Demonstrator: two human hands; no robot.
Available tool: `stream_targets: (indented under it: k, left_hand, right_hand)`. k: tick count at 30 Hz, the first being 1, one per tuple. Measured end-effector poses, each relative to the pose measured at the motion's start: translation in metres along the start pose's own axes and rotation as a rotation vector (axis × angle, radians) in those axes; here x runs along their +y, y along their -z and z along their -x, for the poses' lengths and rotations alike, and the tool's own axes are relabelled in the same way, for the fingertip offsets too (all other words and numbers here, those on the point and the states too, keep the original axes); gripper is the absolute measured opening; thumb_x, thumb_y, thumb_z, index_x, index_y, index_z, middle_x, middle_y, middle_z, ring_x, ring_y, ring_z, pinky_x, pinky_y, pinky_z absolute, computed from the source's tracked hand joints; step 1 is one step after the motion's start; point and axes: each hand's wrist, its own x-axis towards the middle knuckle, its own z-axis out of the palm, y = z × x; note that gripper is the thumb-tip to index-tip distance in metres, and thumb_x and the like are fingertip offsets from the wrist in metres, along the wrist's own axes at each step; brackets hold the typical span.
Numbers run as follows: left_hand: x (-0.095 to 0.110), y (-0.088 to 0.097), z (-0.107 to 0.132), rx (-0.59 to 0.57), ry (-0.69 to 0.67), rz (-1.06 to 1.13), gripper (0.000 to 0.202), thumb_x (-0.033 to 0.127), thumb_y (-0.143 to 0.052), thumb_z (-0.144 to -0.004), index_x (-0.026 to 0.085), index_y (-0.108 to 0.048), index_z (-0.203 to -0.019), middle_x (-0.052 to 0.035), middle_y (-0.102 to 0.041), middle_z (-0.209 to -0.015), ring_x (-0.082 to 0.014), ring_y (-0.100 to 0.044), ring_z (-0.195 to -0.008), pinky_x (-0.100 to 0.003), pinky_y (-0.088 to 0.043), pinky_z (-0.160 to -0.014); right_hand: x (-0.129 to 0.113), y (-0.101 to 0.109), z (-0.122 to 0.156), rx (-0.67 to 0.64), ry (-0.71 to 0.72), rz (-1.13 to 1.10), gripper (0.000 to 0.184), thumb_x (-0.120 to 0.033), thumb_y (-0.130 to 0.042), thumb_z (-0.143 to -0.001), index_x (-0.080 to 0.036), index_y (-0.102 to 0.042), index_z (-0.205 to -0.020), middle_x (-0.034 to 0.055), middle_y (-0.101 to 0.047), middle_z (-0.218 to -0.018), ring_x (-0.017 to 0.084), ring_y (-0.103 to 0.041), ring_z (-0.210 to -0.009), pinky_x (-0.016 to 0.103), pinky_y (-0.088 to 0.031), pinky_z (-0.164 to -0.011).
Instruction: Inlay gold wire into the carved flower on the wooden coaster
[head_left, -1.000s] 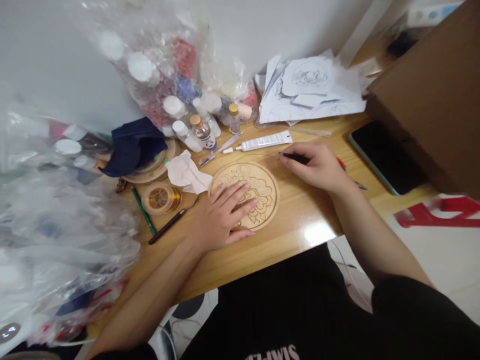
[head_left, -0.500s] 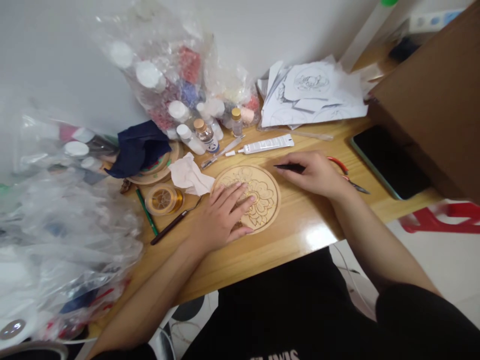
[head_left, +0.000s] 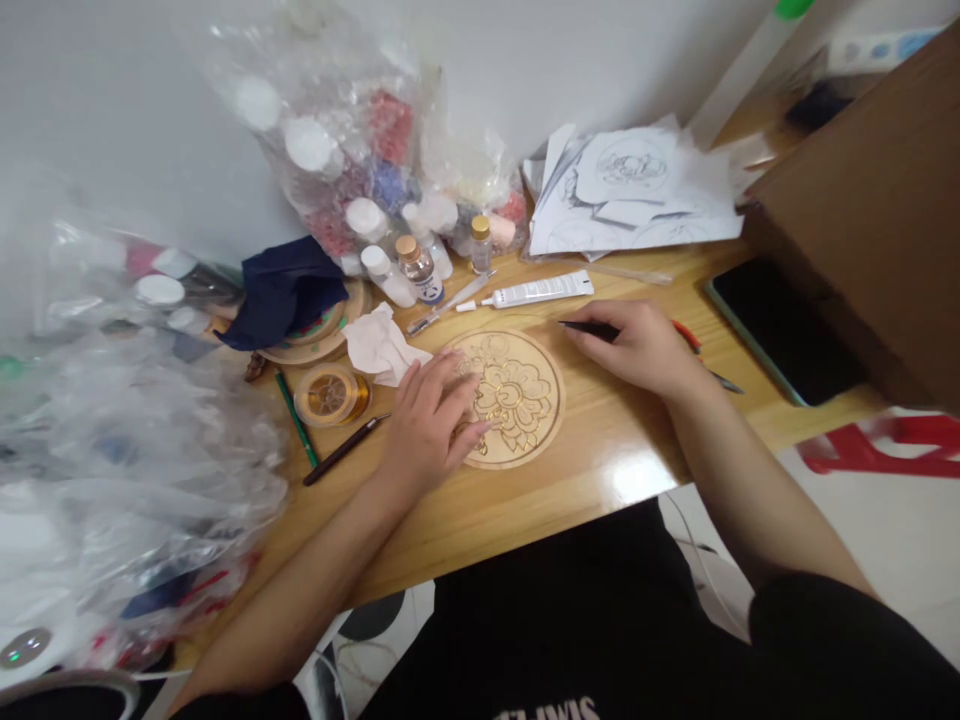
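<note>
A round wooden disc point(head_left: 517, 400) with a flower outlined in gold wire lies flat on the table. My left hand point(head_left: 427, 420) rests over its left edge, fingers apart and palm down, hiding part of the pattern. To the right of the disc, my right hand point(head_left: 637, 345) is closed around black tweezers point(head_left: 592, 329), their tip pointing left. A thin wire seems to run near that tip, too fine to be sure. Scissors with red handles point(head_left: 687, 337) lie partly hidden behind my right hand. A crumpled tissue point(head_left: 384, 345) sits just beyond my left hand.
A spool of gold wire point(head_left: 330, 395), a green pencil point(head_left: 297, 418) and a dark-handled tool point(head_left: 341, 455) lie left. Behind are a white glue tube point(head_left: 541, 289), small bottles point(head_left: 420, 268) and drawings point(head_left: 634, 190). A phone point(head_left: 784, 330) and cardboard box point(head_left: 862, 220) stand right.
My left hand has slid left across the disc, uncovering more of the flower. The right hand keeps its hold on the tweezers. The whole view has shifted slightly.
</note>
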Motion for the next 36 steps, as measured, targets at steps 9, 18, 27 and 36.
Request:
stream_targets:
  k: [9, 18, 27, 36]
  left_hand:
    - [0.0033, 0.0002, -0.0038, 0.065, 0.011, -0.004, 0.024, 0.028, -0.050, -0.096, 0.014, -0.065, -0.110, -0.0166, -0.058, -0.129, -0.0298, -0.054, -0.125, -0.052, -0.044, -0.104]
    - [0.0041, -0.0004, -0.0035, 0.072, 0.029, 0.017, 0.026, 0.027, -0.051, -0.095, 0.015, -0.064, -0.114, -0.0163, -0.059, -0.127, -0.0301, -0.054, -0.124, -0.053, -0.043, -0.104]
    - [0.0039, -0.0005, -0.0035, 0.051, 0.038, 0.012, 0.026, 0.027, -0.050, -0.096, 0.015, -0.066, -0.112, -0.0164, -0.059, -0.125, -0.0300, -0.055, -0.121, -0.055, -0.044, -0.102]
    - [0.0047, 0.0006, -0.0049, 0.072, 0.013, -0.009, 0.024, 0.025, -0.052, -0.095, 0.013, -0.066, -0.109, -0.0166, -0.060, -0.122, -0.0295, -0.056, -0.117, -0.053, -0.047, -0.100]
  right_hand:
    - [0.0060, 0.0047, -0.0035, 0.199, -0.172, -0.002, 0.018, -0.032, -0.059, -0.079, -0.018, -0.068, -0.072, 0.0022, -0.067, -0.067, 0.015, -0.056, -0.061, 0.029, -0.040, -0.060]
    - [0.0089, 0.0092, -0.0014, 0.103, -0.175, 0.036, 0.017, -0.034, -0.060, -0.081, -0.020, -0.071, -0.080, 0.0044, -0.074, -0.079, 0.018, -0.064, -0.070, 0.031, -0.046, -0.063]
    - [0.0089, 0.0049, 0.0001, -0.097, -0.158, 0.063, 0.019, -0.035, -0.066, -0.079, -0.023, -0.067, -0.094, 0.0043, -0.075, -0.099, 0.024, -0.070, -0.093, 0.038, -0.054, -0.083]
    - [0.0057, 0.0076, -0.0010, -0.107, -0.174, 0.161, 0.013, -0.020, -0.061, -0.078, -0.021, -0.070, -0.087, 0.0036, -0.075, -0.090, 0.022, -0.069, -0.083, 0.035, -0.051, -0.074]
